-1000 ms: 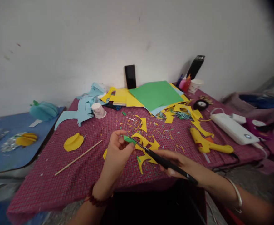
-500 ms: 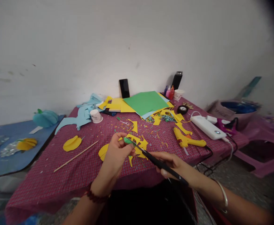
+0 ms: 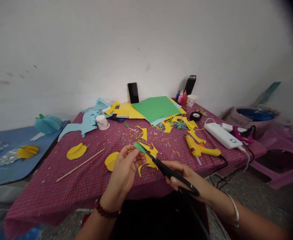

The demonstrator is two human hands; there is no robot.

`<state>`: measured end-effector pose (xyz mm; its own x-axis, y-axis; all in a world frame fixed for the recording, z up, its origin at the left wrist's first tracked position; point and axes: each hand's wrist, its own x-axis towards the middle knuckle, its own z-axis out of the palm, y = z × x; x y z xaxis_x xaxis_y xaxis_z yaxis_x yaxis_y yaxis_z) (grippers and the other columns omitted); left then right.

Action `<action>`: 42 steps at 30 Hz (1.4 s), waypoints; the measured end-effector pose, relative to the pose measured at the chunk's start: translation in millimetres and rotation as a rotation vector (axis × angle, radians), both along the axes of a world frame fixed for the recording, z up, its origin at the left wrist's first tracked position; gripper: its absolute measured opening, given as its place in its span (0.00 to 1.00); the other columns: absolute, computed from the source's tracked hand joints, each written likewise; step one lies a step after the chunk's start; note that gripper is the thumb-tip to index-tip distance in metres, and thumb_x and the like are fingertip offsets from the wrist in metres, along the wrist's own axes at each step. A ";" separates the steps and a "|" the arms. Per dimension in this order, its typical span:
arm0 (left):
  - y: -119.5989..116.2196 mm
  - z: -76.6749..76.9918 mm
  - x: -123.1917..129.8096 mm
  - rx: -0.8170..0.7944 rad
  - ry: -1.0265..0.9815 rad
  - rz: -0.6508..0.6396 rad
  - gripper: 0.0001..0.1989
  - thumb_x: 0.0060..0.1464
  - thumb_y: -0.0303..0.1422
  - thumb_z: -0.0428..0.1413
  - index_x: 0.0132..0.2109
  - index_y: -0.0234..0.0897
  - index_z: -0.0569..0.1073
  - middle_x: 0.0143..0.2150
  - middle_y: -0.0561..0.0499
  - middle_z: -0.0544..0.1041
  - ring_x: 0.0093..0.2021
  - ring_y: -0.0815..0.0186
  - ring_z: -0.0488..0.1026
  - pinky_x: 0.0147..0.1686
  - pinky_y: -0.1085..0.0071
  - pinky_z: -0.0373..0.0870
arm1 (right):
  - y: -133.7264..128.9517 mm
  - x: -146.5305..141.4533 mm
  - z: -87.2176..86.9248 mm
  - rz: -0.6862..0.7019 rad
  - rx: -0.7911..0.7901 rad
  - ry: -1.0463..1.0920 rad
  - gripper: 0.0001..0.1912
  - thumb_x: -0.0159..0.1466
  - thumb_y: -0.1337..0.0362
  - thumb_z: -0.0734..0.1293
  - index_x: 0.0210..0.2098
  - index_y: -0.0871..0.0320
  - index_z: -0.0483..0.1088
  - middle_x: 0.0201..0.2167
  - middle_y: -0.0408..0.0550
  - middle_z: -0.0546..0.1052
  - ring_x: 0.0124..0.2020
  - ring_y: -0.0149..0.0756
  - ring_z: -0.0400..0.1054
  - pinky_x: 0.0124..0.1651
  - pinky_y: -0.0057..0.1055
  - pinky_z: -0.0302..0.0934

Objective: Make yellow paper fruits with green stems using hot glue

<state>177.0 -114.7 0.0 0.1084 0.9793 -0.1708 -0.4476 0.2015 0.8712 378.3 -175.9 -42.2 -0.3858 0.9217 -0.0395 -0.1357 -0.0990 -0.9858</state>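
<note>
Between the fingertips of my left hand [image 3: 127, 164] is a small green paper piece [image 3: 139, 147], above the front middle of the table. My right hand [image 3: 183, 175] grips black scissors [image 3: 170, 172] by the handles. The scissor blades point up and left and reach the green piece, slightly apart at the tip. Yellow paper scraps [image 3: 153, 152] lie on the cloth behind and below the hands. A round yellow folded paper [image 3: 110, 161] sits just left of my left hand.
On the checked tablecloth [image 3: 46, 186] lie a wooden stick [image 3: 80, 165], another yellow folded paper [image 3: 76, 151], a paper cup [image 3: 102, 122], green sheets [image 3: 156, 108], a yellow glue gun [image 3: 201, 149] with a cable and a white power bank [image 3: 223, 136]. A phone [image 3: 133, 93] leans on the wall.
The scissor blades have opened a little at the green piece. My left fingers have shifted slightly and more of the green piece shows. The view has moved slightly.
</note>
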 end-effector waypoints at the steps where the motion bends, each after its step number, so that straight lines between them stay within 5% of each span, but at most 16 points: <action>1: -2.0 -2.1 0.2 -0.002 -0.020 0.001 0.16 0.40 0.36 0.65 0.33 0.36 0.68 0.26 0.51 0.76 0.26 0.69 0.73 0.28 0.72 0.73 | -1.0 -0.2 -1.8 -0.003 -0.002 0.005 0.30 0.57 0.51 0.71 0.57 0.53 0.67 0.28 0.42 0.67 0.22 0.26 0.53 0.23 0.26 0.46; 12: -12.9 -11.7 13.9 0.064 -0.043 0.190 0.11 0.40 0.32 0.64 0.28 0.36 0.68 0.20 0.59 0.69 0.19 0.75 0.65 0.20 0.79 0.64 | -10.7 -0.6 -12.7 0.023 0.009 -0.006 0.33 0.56 0.48 0.71 0.58 0.52 0.67 0.28 0.43 0.66 0.24 0.27 0.54 0.25 0.27 0.46; 19: -15.9 -15.3 22.6 0.079 -0.022 0.257 0.10 0.42 0.32 0.63 0.28 0.36 0.67 0.21 0.58 0.72 0.21 0.75 0.69 0.25 0.78 0.69 | -15.5 -3.3 -7.6 0.049 0.036 0.049 0.35 0.58 0.45 0.68 0.59 0.54 0.65 0.30 0.46 0.68 0.28 0.31 0.57 0.29 0.28 0.51; 42: -13.9 -24.1 32.1 0.095 0.043 0.242 0.09 0.45 0.32 0.61 0.28 0.35 0.67 0.21 0.58 0.71 0.22 0.74 0.68 0.27 0.76 0.69 | -15.0 -4.0 -20.4 0.014 0.040 0.057 0.34 0.59 0.46 0.68 0.58 0.58 0.65 0.23 0.38 0.63 0.22 0.25 0.53 0.23 0.24 0.46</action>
<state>209.2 -128.6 -24.1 -0.1365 0.9877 -0.0759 -0.4350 0.0091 0.9004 374.3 -190.9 -62.6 -0.3995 0.9165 0.0198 -0.1904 -0.0618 -0.9797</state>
